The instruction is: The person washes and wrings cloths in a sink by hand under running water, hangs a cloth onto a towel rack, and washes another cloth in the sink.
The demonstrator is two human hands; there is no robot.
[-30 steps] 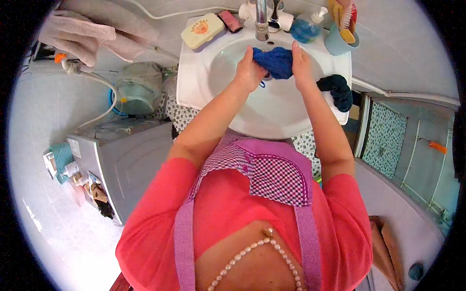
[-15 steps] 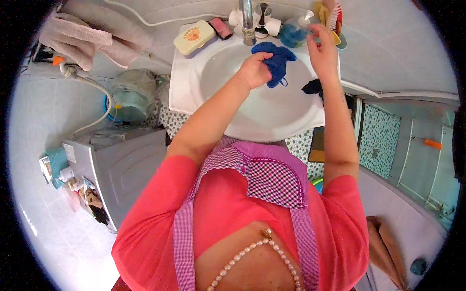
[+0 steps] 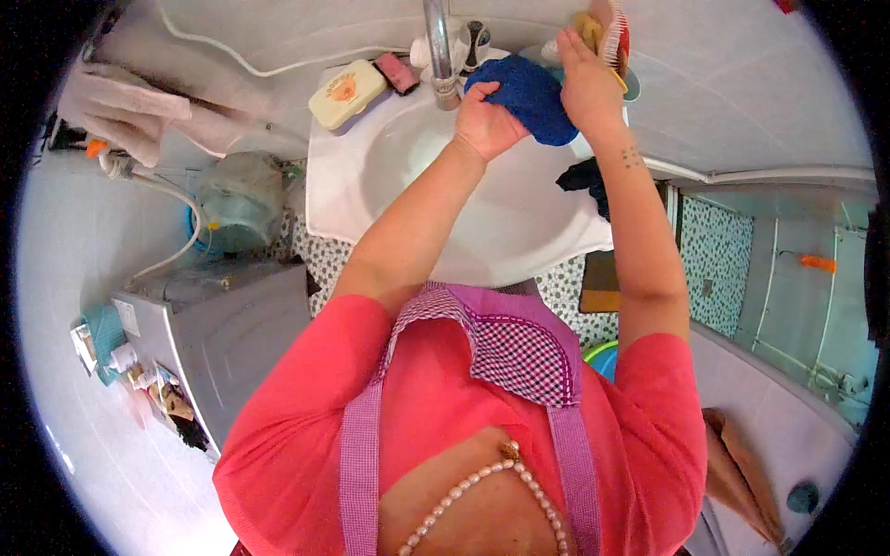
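My left hand point(image 3: 489, 128) holds a dark blue terry cloth point(image 3: 528, 93) over the back of the sink point(image 3: 408, 199), thumb on top and fingers underneath. The cloth is spread out between my two hands. My right hand point(image 3: 591, 91) is at the cloth's right edge, its fingers stretched out toward the wall beside a white pump top point(image 3: 553, 52). Cloth and hand hide most of the soap bottle below that top. Just left of the cloth stands the metal faucet point(image 3: 441, 56).
A cream soap box point(image 3: 347, 94) and a pink sponge point(image 3: 397, 73) sit on the sink's back left corner. Black cloth point(image 3: 584, 182) hangs over the right rim. A brush point(image 3: 614, 42) stands at the back right. A grey washing machine point(image 3: 236, 343) is at left.
The blue cloth has been spread wider and moved toward the soap bottle. My right hand has come down and left, beside the cloth. The view has shifted slightly.
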